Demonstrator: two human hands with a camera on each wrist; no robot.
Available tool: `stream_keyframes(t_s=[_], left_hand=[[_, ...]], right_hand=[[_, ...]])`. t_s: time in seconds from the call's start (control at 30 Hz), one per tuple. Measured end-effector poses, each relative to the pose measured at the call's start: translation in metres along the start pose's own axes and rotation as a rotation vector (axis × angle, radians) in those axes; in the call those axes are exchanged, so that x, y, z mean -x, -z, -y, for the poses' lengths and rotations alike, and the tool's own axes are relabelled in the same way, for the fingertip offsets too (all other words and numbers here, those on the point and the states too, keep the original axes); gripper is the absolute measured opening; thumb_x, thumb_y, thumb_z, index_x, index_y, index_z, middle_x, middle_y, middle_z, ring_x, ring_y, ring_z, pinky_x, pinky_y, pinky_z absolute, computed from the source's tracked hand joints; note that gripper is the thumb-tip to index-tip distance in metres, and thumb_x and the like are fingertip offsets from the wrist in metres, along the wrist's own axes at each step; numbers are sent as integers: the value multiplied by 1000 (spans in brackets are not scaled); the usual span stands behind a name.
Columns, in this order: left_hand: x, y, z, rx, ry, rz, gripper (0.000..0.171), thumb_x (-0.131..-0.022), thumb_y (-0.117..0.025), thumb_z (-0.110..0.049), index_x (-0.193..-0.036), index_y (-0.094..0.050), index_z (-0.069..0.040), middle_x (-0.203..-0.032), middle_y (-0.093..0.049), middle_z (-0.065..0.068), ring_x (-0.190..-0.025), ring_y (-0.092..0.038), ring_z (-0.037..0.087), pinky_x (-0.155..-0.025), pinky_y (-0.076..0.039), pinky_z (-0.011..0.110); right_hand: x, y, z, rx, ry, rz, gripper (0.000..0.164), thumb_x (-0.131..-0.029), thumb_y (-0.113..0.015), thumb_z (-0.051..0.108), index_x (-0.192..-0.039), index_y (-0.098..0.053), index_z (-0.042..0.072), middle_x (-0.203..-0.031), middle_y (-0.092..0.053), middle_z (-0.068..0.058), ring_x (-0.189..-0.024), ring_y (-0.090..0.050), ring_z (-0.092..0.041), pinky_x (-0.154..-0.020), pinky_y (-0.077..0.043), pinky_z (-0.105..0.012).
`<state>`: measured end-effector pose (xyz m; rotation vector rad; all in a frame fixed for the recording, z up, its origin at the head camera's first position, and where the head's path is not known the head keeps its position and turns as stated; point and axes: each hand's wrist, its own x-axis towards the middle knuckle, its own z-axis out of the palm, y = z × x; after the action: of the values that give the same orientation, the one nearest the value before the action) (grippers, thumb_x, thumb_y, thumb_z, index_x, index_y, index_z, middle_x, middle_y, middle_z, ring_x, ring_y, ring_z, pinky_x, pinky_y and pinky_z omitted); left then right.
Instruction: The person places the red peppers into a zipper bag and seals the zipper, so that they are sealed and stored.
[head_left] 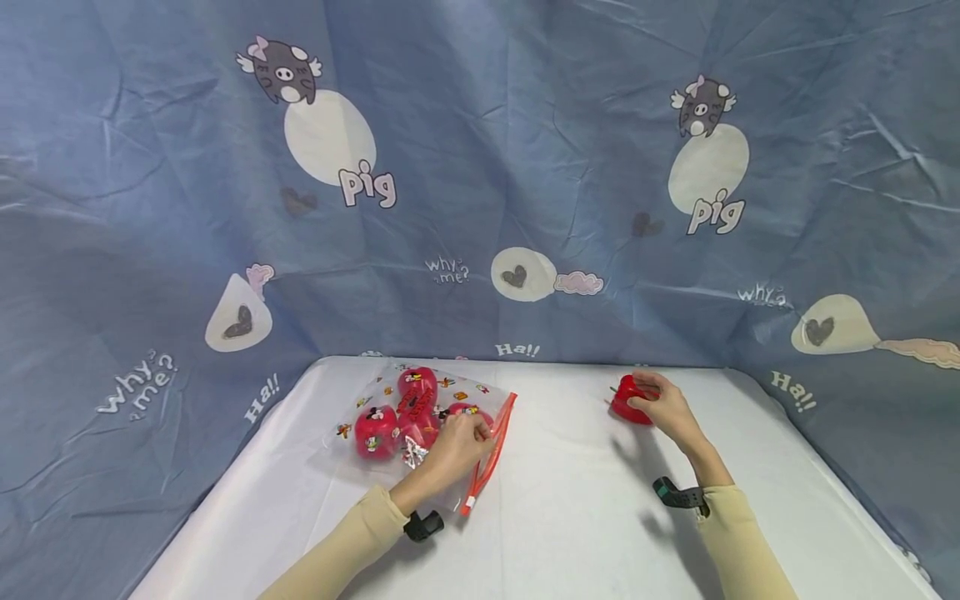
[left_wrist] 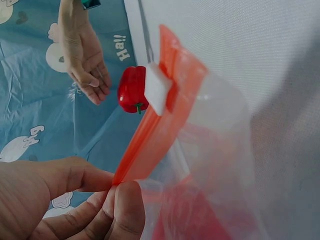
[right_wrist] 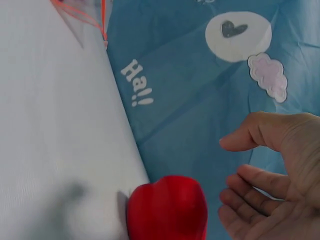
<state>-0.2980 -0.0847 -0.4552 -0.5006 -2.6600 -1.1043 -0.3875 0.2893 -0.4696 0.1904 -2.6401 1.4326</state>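
At the left of the table lies a clear zip bag (head_left: 474,387) with cartoon prints and several red, rounded items (head_left: 375,433) inside. My left hand (head_left: 452,447) pinches its orange zip edge (left_wrist: 155,135) between thumb and fingers. A white slider (left_wrist: 157,89) sits at one end of that zip, lifted off the table in the left wrist view. To the right, a red bell pepper (head_left: 626,402) with a green stem rests on the table. My right hand (right_wrist: 272,185) is beside and above the pepper, thumb and fingers apart, with a gap between them and it.
A white cloth covers the table (head_left: 558,500). Behind it and along both sides hangs a blue curtain (head_left: 465,150) printed with pigs and words. Black bands are on both wrists.
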Motion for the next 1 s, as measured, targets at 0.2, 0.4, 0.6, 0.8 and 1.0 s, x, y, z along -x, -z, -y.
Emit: stream_keyframes(t_s=[0.2, 0.4, 0.6, 0.8, 1.0], left_hand=[[1, 1, -2, 0, 5, 10, 9, -79, -69, -7, -71, -66, -7, -60, -58, -3, -53, -47, 4, -50, -40, 20], [1, 1, -2, -8, 6, 9, 9, -79, -69, -7, -71, -65, -7, -60, -57, -3, -53, -46, 4, -51, -40, 20], [2, 0, -1, -8, -5, 5, 9, -79, -69, -6, -71, -65, -7, -60, -58, -3, -53, -46, 3, -51, -40, 19], [1, 0, 1, 10, -14, 6, 9, -79, -69, -6, -71, -65, -6, -60, -57, -2, -51, -46, 3, -48, -39, 19], [0, 0, 0, 0, -16, -2, 10, -79, -69, -6, -70, -65, -6, -58, -56, -3, -50, -45, 3, -47, -38, 18]], right_hand=[[-35, 2, -79, -17, 25, -79, 70, -80, -70, 36, -139, -46, 5, -136, -52, -16, -125, -50, -35, -99, -45, -46], [-43, 6, -100, -30, 5, -130, 63, -83, -68, 23, -139, -44, 5, -140, -49, -15, -132, -42, -37, -110, -31, -53], [-37, 7, -95, -23, -23, -129, 65, -85, -66, 18, -141, -39, 1, -143, -44, -21, -134, -38, -40, -111, -28, -54], [-30, 8, -91, -26, -67, -101, 70, -87, -67, 22, -144, -34, -2, -146, -39, -25, -136, -34, -42, -112, -27, -54], [-12, 6, -64, -67, -120, -51, 76, -84, -67, 23, -144, -31, -7, -148, -35, -30, -137, -32, -44, -111, -30, -51]])
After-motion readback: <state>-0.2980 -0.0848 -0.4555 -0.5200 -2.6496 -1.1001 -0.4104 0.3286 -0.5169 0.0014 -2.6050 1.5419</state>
